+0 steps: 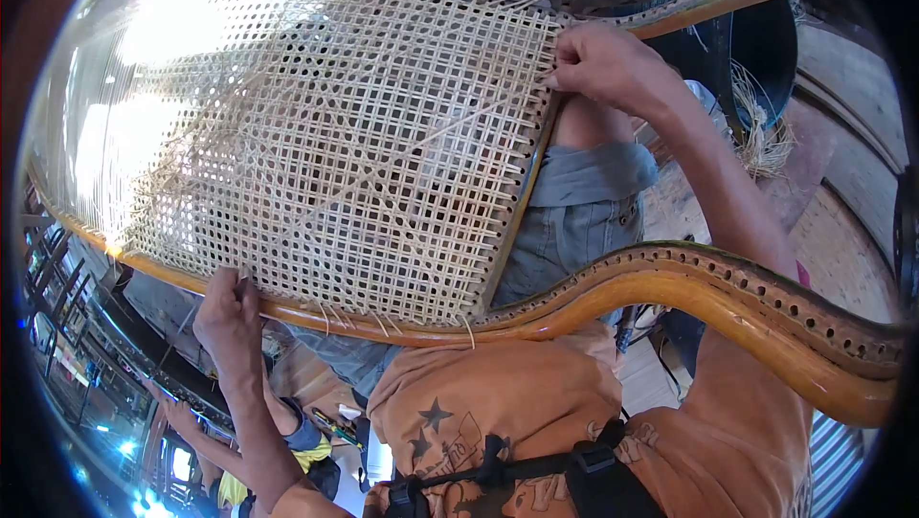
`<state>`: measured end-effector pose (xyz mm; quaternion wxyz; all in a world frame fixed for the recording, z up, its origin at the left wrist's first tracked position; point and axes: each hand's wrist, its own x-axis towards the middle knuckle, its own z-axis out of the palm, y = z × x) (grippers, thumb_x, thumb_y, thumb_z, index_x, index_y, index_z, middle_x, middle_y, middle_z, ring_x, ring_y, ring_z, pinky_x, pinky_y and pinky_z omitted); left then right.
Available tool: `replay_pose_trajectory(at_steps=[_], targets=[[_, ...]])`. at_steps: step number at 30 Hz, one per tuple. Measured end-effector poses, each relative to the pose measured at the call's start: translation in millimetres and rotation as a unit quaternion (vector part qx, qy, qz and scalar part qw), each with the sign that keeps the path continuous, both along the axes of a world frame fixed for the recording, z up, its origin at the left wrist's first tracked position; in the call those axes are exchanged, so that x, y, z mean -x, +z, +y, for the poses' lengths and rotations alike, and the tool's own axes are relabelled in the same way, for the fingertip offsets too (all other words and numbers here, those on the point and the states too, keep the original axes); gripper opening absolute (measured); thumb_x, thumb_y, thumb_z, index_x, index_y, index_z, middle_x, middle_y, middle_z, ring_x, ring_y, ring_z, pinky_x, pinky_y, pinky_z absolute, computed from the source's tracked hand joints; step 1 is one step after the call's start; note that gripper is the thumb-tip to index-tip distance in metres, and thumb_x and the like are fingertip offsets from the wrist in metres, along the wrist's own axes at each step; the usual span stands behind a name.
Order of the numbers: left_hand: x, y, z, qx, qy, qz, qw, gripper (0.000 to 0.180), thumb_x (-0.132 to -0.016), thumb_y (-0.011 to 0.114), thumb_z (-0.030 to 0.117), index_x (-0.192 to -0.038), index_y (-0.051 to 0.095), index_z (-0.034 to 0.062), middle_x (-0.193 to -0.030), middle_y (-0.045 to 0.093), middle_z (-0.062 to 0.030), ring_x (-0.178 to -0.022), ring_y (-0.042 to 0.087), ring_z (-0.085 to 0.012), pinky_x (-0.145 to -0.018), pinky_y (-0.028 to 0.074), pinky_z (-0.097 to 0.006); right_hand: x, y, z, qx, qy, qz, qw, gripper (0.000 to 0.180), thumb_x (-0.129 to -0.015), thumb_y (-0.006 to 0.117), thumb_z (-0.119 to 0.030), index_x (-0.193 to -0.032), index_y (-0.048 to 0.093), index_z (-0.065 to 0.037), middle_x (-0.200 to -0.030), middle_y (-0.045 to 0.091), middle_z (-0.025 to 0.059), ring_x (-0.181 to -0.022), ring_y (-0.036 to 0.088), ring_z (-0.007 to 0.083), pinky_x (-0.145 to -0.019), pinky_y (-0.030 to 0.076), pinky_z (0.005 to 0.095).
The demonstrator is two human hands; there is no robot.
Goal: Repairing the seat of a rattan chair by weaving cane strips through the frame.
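A woven cane panel with a square open mesh is stretched across a curved wooden frame. A pale cane strand slants over the mesh toward my right hand. At the panel's far right corner, my right hand is closed in a pinch, with the strand running up to its fingertips. My left hand is closed at the near rail on the left; what its fingers hold, if anything, is hidden. Short cane ends stick out along the far edge and over the near rail.
The frame's curved arm, lined with small holes, sweeps across the lower right. Behind it stands a dark bucket beside a bundle of loose cane strands. My denim-covered leg is under the panel. At lower left is another person's arm.
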<state>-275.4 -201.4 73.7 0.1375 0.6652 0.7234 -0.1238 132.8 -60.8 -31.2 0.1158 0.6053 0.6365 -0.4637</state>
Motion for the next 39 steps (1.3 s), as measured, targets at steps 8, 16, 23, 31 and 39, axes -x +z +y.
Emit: replay_pose_trajectory(at_steps=[8, 16, 23, 31, 39], targets=[[14.2, 3.2, -13.1, 0.007, 0.097, -0.001, 0.995, 0.014, -0.086, 0.058, 0.015, -0.083, 0.054, 0.0016, -0.069, 0.056, -0.0161, -0.063, 0.058, -0.0279, -0.059, 0.045, -0.035, -10.9, -13.4, -16.8, -0.067, -0.017, 0.153, 0.986, 0.018, -0.077, 0.062, -0.020, -0.081, 0.063, -0.003, -0.071, 0.061, 0.0150, -0.065, 0.061, 0.0260, -0.062, 0.046, 0.0378], [103.3, 57.5, -15.9, -0.080, 0.281, -0.099, 0.951, 0.022, -0.087, 0.060, 0.021, -0.098, 0.061, 0.0019, -0.077, 0.059, -0.0006, -0.062, 0.051, -0.0114, -0.058, 0.041, -0.024, -45.5, -16.1, -34.7, -0.108, -0.134, 0.166, 0.971, 0.020, -0.083, 0.060, -0.022, -0.088, 0.060, -0.002, -0.072, 0.057, 0.0099, -0.069, 0.054, 0.0179, -0.065, 0.044, 0.0302], [-88.5, 37.9, 78.8, -0.165, 0.311, -0.283, 0.892, 0.021, -0.087, 0.060, 0.018, -0.103, 0.062, 0.0044, -0.075, 0.056, -0.0002, -0.058, 0.046, -0.0053, -0.052, 0.037, -0.018, -43.7, -18.7, -80.5, -0.190, -0.378, 0.198, 0.884, 0.017, -0.088, 0.057, -0.016, -0.094, 0.060, -0.001, -0.075, 0.058, 0.0049, -0.068, 0.051, 0.0107, -0.064, 0.043, 0.0253], [-255.4, -75.7, 136.6, 0.168, 0.028, -0.441, 0.881, 0.027, -0.083, 0.056, 0.024, -0.091, 0.064, 0.0000, -0.068, 0.062, -0.0132, -0.065, 0.062, -0.0202, -0.062, 0.047, -0.032, -30.0, -11.6, -131.5, -0.230, -0.513, 0.270, 0.782, 0.014, -0.089, 0.057, -0.012, -0.095, 0.062, -0.001, -0.078, 0.056, 0.0009, -0.072, 0.049, 0.0072, -0.066, 0.043, 0.0222], [-276.5, -93.5, 134.8, 0.216, -0.039, -0.441, 0.870, 0.019, -0.081, 0.058, 0.020, -0.083, 0.062, 0.0018, -0.058, 0.056, -0.0071, -0.051, 0.055, -0.0156, -0.050, 0.043, -0.032, -71.4, -31.4, -201.6, -0.234, -0.625, 0.230, 0.709, 0.016, -0.089, 0.059, -0.020, -0.097, 0.059, -0.006, -0.073, 0.055, -0.0052, -0.064, 0.046, 0.0042, -0.060, 0.040, 0.0206]])
